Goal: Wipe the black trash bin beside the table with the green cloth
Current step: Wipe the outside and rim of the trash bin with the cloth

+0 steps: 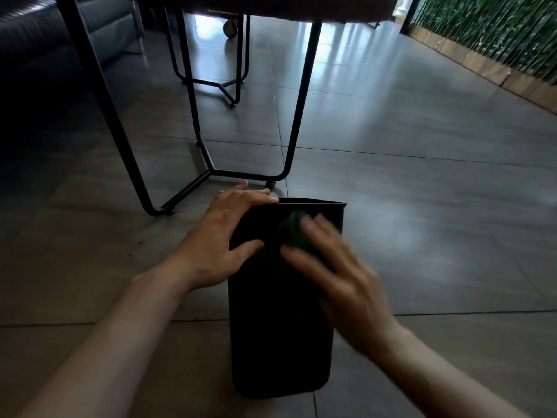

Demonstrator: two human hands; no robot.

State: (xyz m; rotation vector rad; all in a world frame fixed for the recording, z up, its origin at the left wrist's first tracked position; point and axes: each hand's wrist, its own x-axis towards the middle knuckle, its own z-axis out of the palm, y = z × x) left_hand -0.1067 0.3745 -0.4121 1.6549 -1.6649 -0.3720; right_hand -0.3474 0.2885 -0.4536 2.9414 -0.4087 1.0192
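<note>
The black trash bin (277, 333) lies tipped on its side on the tiled floor, its open rim pointing away from me toward the table legs. My left hand (223, 236) grips the bin's upper left edge near the rim, fingers spread over the side. My right hand (334, 276) is blurred with motion and presses the bunched green cloth (292, 233) against the bin's upward-facing wall, close to the rim. Most of the cloth is hidden under my fingers.
Black metal table legs (208, 173) stand just beyond the bin, with the tabletop edge above. A dark sofa (45, 40) sits at far left. A green plant wall (494, 34) with a wooden base runs along the right. Grey floor tiles spread all around.
</note>
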